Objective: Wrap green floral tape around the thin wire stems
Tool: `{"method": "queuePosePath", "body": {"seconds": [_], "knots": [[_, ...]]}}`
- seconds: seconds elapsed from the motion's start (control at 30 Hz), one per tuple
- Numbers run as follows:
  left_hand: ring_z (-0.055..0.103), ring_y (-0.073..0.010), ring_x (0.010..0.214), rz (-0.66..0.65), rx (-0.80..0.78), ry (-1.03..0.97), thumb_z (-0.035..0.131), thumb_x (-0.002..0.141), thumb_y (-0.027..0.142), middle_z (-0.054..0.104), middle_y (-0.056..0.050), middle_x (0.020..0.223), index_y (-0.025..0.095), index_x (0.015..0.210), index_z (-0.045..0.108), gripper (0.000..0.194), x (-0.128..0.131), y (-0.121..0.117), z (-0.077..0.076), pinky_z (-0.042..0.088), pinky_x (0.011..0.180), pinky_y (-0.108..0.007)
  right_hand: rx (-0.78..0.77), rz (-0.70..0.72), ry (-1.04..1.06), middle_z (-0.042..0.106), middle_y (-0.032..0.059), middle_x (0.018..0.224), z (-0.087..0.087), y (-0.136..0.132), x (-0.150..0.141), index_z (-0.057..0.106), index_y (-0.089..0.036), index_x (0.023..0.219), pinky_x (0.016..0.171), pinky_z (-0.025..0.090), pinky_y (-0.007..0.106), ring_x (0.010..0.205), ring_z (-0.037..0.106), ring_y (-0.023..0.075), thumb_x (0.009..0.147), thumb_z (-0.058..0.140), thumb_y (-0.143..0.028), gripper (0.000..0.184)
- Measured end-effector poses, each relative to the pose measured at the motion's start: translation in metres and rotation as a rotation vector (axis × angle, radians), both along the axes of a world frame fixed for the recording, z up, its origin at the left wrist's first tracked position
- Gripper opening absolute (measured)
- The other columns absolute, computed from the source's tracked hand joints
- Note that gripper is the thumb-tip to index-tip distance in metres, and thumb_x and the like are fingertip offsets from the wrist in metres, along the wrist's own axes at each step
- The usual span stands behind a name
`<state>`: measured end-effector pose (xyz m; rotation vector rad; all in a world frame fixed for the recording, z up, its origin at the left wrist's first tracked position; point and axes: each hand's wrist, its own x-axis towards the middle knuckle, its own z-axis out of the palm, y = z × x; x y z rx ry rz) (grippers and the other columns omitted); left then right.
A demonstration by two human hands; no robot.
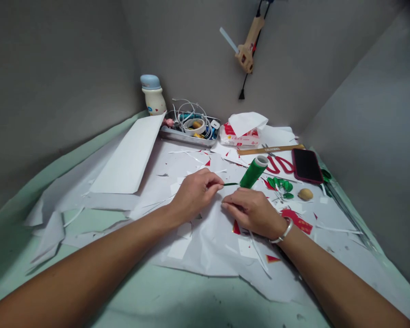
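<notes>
My left hand pinches one end of a thin dark green strip, which points right toward a spool of green thread. The spool leans at a tilt just behind my hands. My right hand, with a silver bangle at the wrist, is closed with thumb and fingertips together; what it holds, if anything, I cannot make out. A small gap separates the two hands. To the right of the spool lies a cluster of green leaf-shaped pieces on thin pale stems.
White paper scraps and red bits litter the table. Around the back stand a bottle, a metal tray of cords and spools, and a tissue pack. Red-handled scissors, a phone and a brown ball lie right. A glue gun hangs above.
</notes>
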<state>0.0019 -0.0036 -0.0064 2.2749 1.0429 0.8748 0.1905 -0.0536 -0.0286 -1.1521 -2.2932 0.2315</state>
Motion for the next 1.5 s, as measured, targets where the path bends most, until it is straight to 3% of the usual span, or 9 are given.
{"method": "queuePosePath", "body": {"seconds": [0.17,0.3,0.43,0.57,0.7,0.93,1.1,1.33,1.5], "knots": [[0.057,-0.0160,0.079,-0.152,0.185,0.218,0.051,0.085,0.014,0.062,-0.003,0.082,0.019,0.087,0.068,0.018,0.000,0.002,-0.010,0.044,0.074,-0.030,0.173,-0.041,0.062,0.063,0.0018,0.067,0.007,-0.004,-0.001,0.067,-0.018,0.087,0.063,0.040,0.027,0.064,0.051,0.0140,0.088,0.053,-0.021,0.015],[0.058,-0.0152,0.080,-0.308,0.187,0.216,0.051,0.087,0.017,0.062,-0.002,0.083,0.020,0.089,0.068,0.017,0.001,0.001,-0.010,0.044,0.079,-0.031,0.134,-0.210,0.230,0.066,0.0017,0.073,0.006,0.005,0.006,0.067,-0.019,0.084,0.064,0.043,0.025,0.065,0.056,0.0131,0.088,0.054,-0.021,0.014],[0.058,-0.0142,0.083,-0.234,0.033,0.046,0.053,0.085,0.017,0.063,-0.002,0.087,0.020,0.090,0.066,0.014,0.001,-0.001,-0.001,0.046,0.078,-0.029,-0.001,-0.268,0.256,0.068,0.0016,0.077,-0.002,0.012,0.010,0.068,-0.020,0.084,0.065,0.045,0.025,0.068,0.060,0.0135,0.087,0.054,-0.022,0.014],[0.059,-0.0145,0.083,-0.099,-0.037,-0.065,0.053,0.085,0.019,0.064,-0.003,0.088,0.020,0.088,0.066,0.013,0.000,-0.001,0.003,0.047,0.076,-0.029,-0.008,-0.127,0.108,0.068,0.0022,0.078,-0.004,0.007,0.005,0.068,-0.020,0.088,0.068,0.045,0.026,0.073,0.059,0.0147,0.086,0.053,-0.018,0.015],[0.058,-0.0161,0.081,-0.031,-0.009,0.058,0.053,0.084,0.017,0.064,-0.003,0.087,0.018,0.085,0.067,0.014,0.000,0.000,-0.001,0.046,0.074,-0.029,0.074,0.015,-0.040,0.064,0.0016,0.070,0.001,-0.002,-0.001,0.067,-0.019,0.086,0.066,0.042,0.027,0.068,0.054,0.0144,0.087,0.051,-0.019,0.015],[0.057,-0.0176,0.079,-0.176,0.203,0.318,0.049,0.086,0.016,0.063,-0.004,0.084,0.018,0.089,0.068,0.019,0.000,0.000,-0.011,0.044,0.075,-0.032,0.155,-0.063,0.133,0.063,0.0009,0.066,0.005,-0.001,0.002,0.068,-0.018,0.086,0.062,0.040,0.025,0.061,0.050,0.0124,0.088,0.054,-0.021,0.014],[0.058,-0.0149,0.081,-0.331,0.171,0.208,0.051,0.087,0.016,0.062,-0.003,0.083,0.019,0.088,0.067,0.016,0.001,-0.002,-0.007,0.043,0.081,-0.032,0.031,-0.209,0.280,0.067,0.0010,0.075,0.001,0.008,0.009,0.068,-0.019,0.084,0.063,0.043,0.024,0.066,0.058,0.0126,0.088,0.055,-0.023,0.014],[0.059,-0.0140,0.082,-0.061,-0.028,-0.064,0.055,0.085,0.020,0.064,-0.002,0.087,0.019,0.087,0.067,0.012,-0.001,0.001,0.002,0.046,0.074,-0.027,-0.037,-0.129,0.122,0.069,0.0014,0.078,-0.003,0.007,0.007,0.068,-0.021,0.085,0.068,0.045,0.025,0.072,0.060,0.0142,0.086,0.053,-0.020,0.015],[0.057,-0.0157,0.078,-0.006,0.091,0.118,0.053,0.084,0.015,0.062,-0.004,0.085,0.019,0.085,0.068,0.015,-0.001,0.003,-0.005,0.045,0.072,-0.029,0.112,0.003,-0.011,0.064,0.0018,0.069,0.003,-0.004,-0.002,0.067,-0.019,0.086,0.065,0.043,0.027,0.068,0.055,0.0145,0.087,0.052,-0.021,0.016]]}}
